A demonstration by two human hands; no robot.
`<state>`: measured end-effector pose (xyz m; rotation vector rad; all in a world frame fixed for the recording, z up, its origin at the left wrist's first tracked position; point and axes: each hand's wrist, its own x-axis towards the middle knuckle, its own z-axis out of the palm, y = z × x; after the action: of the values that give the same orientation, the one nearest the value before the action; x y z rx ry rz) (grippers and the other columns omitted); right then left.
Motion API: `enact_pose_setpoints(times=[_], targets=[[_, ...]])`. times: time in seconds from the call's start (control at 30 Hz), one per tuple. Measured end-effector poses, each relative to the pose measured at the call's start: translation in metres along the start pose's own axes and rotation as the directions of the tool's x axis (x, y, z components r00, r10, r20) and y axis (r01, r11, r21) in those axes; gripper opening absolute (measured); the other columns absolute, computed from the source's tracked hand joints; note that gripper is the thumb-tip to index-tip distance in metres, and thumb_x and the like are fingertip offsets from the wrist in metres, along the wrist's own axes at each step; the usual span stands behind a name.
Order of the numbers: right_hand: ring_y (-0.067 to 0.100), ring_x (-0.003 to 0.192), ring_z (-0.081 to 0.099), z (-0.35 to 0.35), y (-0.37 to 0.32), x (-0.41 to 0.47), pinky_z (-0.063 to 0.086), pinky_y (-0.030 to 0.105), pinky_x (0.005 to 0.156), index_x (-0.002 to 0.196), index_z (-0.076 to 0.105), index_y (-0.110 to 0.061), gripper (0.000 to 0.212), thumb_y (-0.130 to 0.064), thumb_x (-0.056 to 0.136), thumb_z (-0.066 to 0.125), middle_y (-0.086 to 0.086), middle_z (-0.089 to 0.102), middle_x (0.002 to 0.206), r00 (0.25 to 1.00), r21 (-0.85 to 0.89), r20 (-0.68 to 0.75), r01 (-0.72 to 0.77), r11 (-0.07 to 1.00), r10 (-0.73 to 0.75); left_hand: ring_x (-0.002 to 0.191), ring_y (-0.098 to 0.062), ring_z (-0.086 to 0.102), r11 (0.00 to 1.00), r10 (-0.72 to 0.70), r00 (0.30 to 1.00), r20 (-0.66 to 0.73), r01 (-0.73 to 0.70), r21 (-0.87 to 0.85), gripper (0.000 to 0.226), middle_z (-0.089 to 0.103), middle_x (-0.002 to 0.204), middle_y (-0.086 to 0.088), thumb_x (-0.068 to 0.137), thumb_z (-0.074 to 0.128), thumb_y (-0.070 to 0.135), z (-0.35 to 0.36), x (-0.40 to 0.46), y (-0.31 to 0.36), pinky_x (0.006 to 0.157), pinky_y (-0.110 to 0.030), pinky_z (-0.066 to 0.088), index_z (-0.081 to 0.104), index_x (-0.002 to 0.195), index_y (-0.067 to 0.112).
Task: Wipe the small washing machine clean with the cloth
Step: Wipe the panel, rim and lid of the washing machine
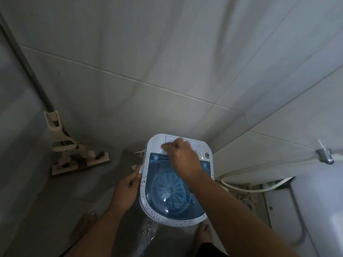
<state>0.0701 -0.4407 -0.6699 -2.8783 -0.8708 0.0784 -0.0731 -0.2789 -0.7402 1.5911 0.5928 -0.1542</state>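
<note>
At lower centre of the frame the washer [176, 182] stands on a wet floor [148, 236], left hand [128, 190] gripping its side, right hand [182, 156] blurred, seemingly pressing a barely visible cloth [165, 145] on the top panel; hard rubbing could slide it or bump the knob [207, 155].

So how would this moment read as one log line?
right hand: rubbing washing machine rear panel, cloth not discernible | left hand: steadying its left side | lid: closed | mop: against wall

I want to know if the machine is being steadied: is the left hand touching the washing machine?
Touching. The head view shows the left hand pressed against the left side of the washing machine, its fingers at the white rim with no gap.
</note>
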Motion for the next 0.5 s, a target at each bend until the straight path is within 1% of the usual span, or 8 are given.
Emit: enact_pose_setpoints(times=[0.07, 0.13, 0.17, 0.23, 0.3, 0.4, 0.43, 0.5], targets=[[0.023, 0.105, 0.057, 0.002, -0.012, -0.019, 0.058, 0.043, 0.083, 0.129, 0.068, -0.028, 0.029, -0.039, 0.107, 0.053, 0.001, 0.057, 0.122, 0.998, 0.137, 0.028, 0.060, 0.989, -0.065, 0.117, 0.000, 0.054, 1.000, 0.000, 1.000, 0.004, 0.000, -0.009, 0.035, 0.058, 0.126, 0.020, 0.102, 0.047, 0.030, 0.000, -0.001, 0.001, 0.096, -0.017, 0.040, 0.047, 0.129, 0.054], [0.017, 0.098, 0.059, -0.007, -0.017, -0.014, 0.059, 0.040, 0.085, 0.125, 0.072, -0.031, 0.050, -0.062, 0.103, 0.040, -0.001, 0.059, 0.117, 0.999, 0.275, 0.039, 0.001, 0.961, -0.012, 0.116, 0.001, 0.054, 1.000, -0.003, 1.000, 0.005, 0.003, -0.012, 0.036, 0.058, 0.124, 0.020, 0.102, 0.047, 0.030, 0.000, -0.002, 0.002, 0.093, -0.015, 0.039, 0.048, 0.132, 0.050], [0.016, 0.096, 0.060, -0.010, -0.015, -0.003, 0.059, 0.037, 0.086, 0.123, 0.074, -0.032, 0.052, -0.064, 0.102, 0.039, -0.001, 0.059, 0.116, 0.999, 0.314, 0.023, -0.044, 0.948, 0.039, 0.115, 0.002, 0.054, 1.000, -0.006, 1.000, 0.004, 0.006, -0.017, 0.036, 0.058, 0.124, 0.019, 0.102, 0.047, 0.031, 0.000, -0.002, 0.003, 0.092, -0.015, 0.039, 0.048, 0.134, 0.049], [0.019, 0.096, 0.062, -0.017, -0.007, 0.026, 0.057, 0.037, 0.088, 0.120, 0.076, -0.028, 0.040, -0.055, 0.104, 0.051, 0.003, 0.060, 0.116, 0.984, 0.351, -0.084, -0.121, 0.928, 0.160, 0.115, 0.003, 0.054, 1.000, -0.009, 1.000, 0.000, 0.009, -0.010, 0.037, 0.058, 0.124, 0.020, 0.102, 0.047, 0.031, 0.001, -0.001, 0.003, 0.091, -0.013, 0.039, 0.047, 0.135, 0.048], [0.026, 0.099, 0.062, -0.018, -0.006, 0.054, 0.055, 0.036, 0.090, 0.119, 0.077, -0.026, 0.032, -0.046, 0.105, 0.057, 0.009, 0.062, 0.115, 0.963, 0.301, -0.181, -0.141, 0.943, 0.201, 0.116, 0.003, 0.053, 1.000, -0.015, 1.000, 0.002, 0.015, -0.006, 0.036, 0.056, 0.124, 0.022, 0.102, 0.047, 0.031, 0.000, -0.002, 0.004, 0.091, -0.012, 0.039, 0.045, 0.132, 0.051], [0.033, 0.112, 0.055, -0.001, -0.019, 0.070, 0.054, 0.041, 0.094, 0.131, 0.071, -0.032, 0.030, -0.032, 0.106, 0.055, 0.011, 0.057, 0.123, 0.991, 0.099, -0.045, -0.120, 0.988, 0.125, 0.104, 0.010, 0.057, 1.000, -0.022, 1.000, 0.007, 0.022, -0.002, 0.035, 0.059, 0.117, 0.027, 0.102, 0.046, 0.032, 0.000, -0.003, 0.007, 0.091, -0.015, 0.042, 0.045, 0.124, 0.060], [0.033, 0.115, 0.052, 0.006, -0.024, 0.067, 0.055, 0.043, 0.092, 0.134, 0.068, -0.030, 0.033, -0.025, 0.104, 0.056, 0.011, 0.055, 0.126, 0.994, 0.053, -0.027, -0.102, 0.993, 0.104, 0.099, 0.017, 0.056, 1.000, -0.025, 1.000, 0.008, 0.025, 0.003, 0.036, 0.060, 0.112, 0.032, 0.102, 0.046, 0.032, 0.000, -0.003, 0.007, 0.088, -0.012, 0.043, 0.045, 0.124, 0.060], [0.032, 0.115, 0.051, 0.018, -0.031, 0.052, 0.059, 0.045, 0.081, 0.134, 0.065, -0.022, 0.038, -0.015, 0.096, 0.064, 0.009, 0.051, 0.130, 0.998, -0.016, -0.064, -0.030, 0.999, 0.029, 0.091, 0.024, 0.057, 1.000, -0.027, 1.000, 0.011, 0.027, 0.001, 0.037, 0.060, 0.099, 0.041, 0.102, 0.046, 0.030, -0.001, -0.002, 0.007, 0.084, -0.006, 0.043, 0.046, 0.122, 0.062]])
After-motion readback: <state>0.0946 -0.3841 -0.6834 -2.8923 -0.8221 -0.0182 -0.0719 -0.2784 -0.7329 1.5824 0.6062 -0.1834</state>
